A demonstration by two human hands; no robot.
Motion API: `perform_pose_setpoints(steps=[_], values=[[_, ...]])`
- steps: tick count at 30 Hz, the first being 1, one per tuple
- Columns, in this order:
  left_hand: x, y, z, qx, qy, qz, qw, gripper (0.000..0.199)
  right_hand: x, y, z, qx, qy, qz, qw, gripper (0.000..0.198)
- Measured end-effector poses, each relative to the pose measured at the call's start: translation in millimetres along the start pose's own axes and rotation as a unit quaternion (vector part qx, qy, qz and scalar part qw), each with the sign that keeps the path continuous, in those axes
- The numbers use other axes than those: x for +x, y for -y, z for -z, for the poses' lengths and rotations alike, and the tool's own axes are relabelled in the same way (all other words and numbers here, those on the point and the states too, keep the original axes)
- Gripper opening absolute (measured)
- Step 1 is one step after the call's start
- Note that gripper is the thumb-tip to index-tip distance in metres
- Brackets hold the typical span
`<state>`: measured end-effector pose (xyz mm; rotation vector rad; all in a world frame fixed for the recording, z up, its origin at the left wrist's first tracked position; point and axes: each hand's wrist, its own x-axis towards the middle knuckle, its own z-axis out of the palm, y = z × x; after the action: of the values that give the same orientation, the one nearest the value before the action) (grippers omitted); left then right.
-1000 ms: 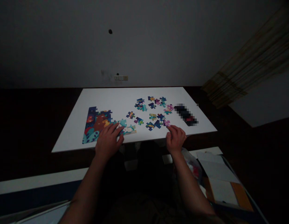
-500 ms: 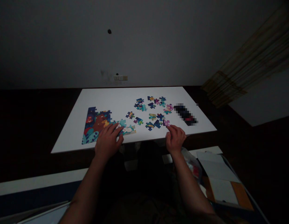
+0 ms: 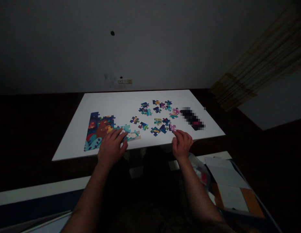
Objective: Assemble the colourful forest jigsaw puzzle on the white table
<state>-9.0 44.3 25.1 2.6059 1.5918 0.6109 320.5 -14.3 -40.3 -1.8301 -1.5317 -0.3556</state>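
My left hand [image 3: 111, 147] lies with fingers spread over the lower right part of a partly joined jigsaw puzzle [image 3: 102, 129]. The puzzle shows a brown bear, blue leaves and white animals, and my fingers hide some of it. At the table's near edge, my right hand [image 3: 182, 144] rests with the thumb apart from the index finger. Its index fingertip touches, or almost touches, a pink puzzle piece [image 3: 172, 127]. Beside that piece lie dark blue puzzle pieces [image 3: 163, 128]. Neither hand lifts anything.
More loose puzzle pieces [image 3: 147, 111] are scattered over the middle of the white table [image 3: 75, 129]. A pixelated dark object [image 3: 192, 118] lies to the right. Below right, a clear plastic bag [image 3: 200, 171] sits beside open cardboard [image 3: 231, 191]. A wall with sockets [image 3: 125, 81] stands behind.
The view has shifted very slightly. Both hands stay in the same places over the puzzle and by the pink piece, and no piece has visibly moved on the table.
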Motion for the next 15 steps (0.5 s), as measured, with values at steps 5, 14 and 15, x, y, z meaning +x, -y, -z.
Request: perform_pose_setpoints(steps=[5,14,15], values=[[-0.1,0.7,-0.1,0.003,-0.002,-0.001,1.0,0.037,0.8,4.0,5.9,0.024,-0.005,-0.013,1.0,0.032],[-0.6,-1.1,2.8,0.003,-0.002,0.002,1.0,0.036,102.5,36.5,7.7,0.151,0.127,0.096,0.976,0.027],[-0.9,-1.1,3.0,0.0,-0.002,0.003,1.0,0.037,120.2,42.1,-1.1,0.15,0.155,0.118,0.969,0.032]])
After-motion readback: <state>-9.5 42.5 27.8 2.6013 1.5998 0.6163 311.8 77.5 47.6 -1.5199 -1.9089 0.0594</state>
